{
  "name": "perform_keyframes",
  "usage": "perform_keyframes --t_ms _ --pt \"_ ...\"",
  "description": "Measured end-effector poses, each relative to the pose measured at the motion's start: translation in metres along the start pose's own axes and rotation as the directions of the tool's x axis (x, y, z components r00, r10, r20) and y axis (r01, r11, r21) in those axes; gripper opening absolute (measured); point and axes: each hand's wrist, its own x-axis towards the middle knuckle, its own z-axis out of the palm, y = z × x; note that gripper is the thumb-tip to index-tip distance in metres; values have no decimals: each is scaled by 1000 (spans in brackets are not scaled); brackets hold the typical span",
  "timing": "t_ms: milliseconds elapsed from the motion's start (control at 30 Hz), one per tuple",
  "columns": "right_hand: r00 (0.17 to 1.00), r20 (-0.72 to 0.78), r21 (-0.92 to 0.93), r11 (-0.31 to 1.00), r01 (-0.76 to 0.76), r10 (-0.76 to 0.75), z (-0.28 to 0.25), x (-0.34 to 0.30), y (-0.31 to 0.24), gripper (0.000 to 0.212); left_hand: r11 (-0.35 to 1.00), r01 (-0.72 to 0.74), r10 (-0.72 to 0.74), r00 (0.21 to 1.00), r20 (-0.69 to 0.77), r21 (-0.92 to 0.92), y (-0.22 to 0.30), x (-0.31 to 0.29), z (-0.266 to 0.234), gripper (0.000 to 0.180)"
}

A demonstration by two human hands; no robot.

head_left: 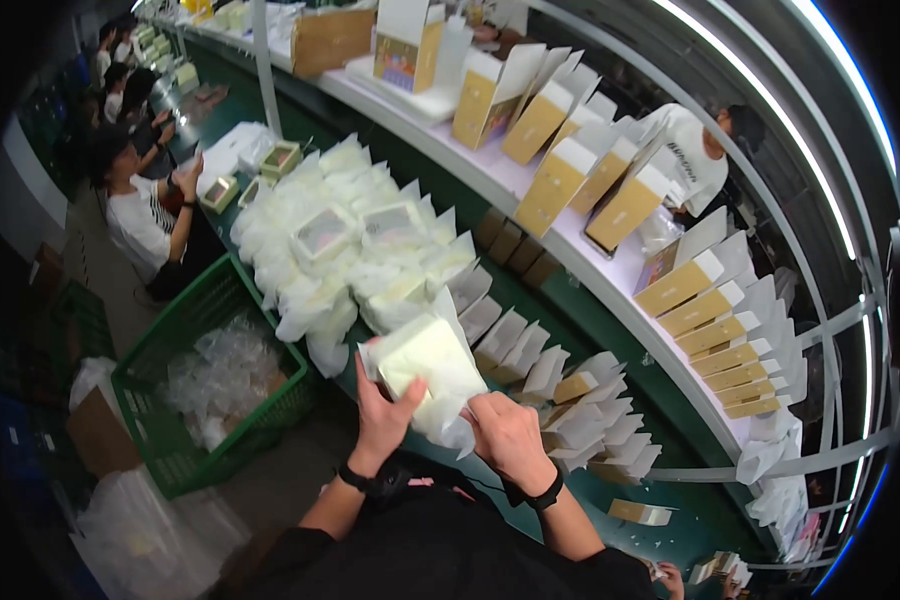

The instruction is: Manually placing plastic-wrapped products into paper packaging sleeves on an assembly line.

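A pale cream box [427, 362] in a thin translucent white bag is held in front of my body. My left hand [382, 412] grips its left side, the thumb lying across the near face. At the bag's lower right edge, the fingers of my right hand [510, 435] are closed on the loose plastic of the bag [457, 432]. Just beyond the box, a pile of similar bagged boxes [345, 235] covers the green bench, and some show a window in the top.
A green crate [205, 450] with crumpled clear plastic stands at my left. Open cartons [570, 420] line the bench to my right. More tan and white cartons [545, 125] stand on the raised white shelf [410, 105]. Co-workers stand at the left [140, 210] and behind the shelf [695, 150].
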Motion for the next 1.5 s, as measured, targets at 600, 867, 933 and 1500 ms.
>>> perform_keyframes --t_ms 600,867,933,1500 --pt "769 -15 752 514 -412 639 65 -44 12 60 938 252 -342 792 505 240 -19 -16 14 126" --pt "646 129 992 -101 -81 752 84 -83 2 74 905 400 -424 837 346 143 -52 -32 12 98" --pt "504 98 994 -62 -87 858 95 -86 5 79 928 224 -344 822 454 298 -54 -45 18 92" --pt "386 -215 553 438 -709 897 130 -105 38 68 635 47 -675 518 525 771 -177 20 29 27"
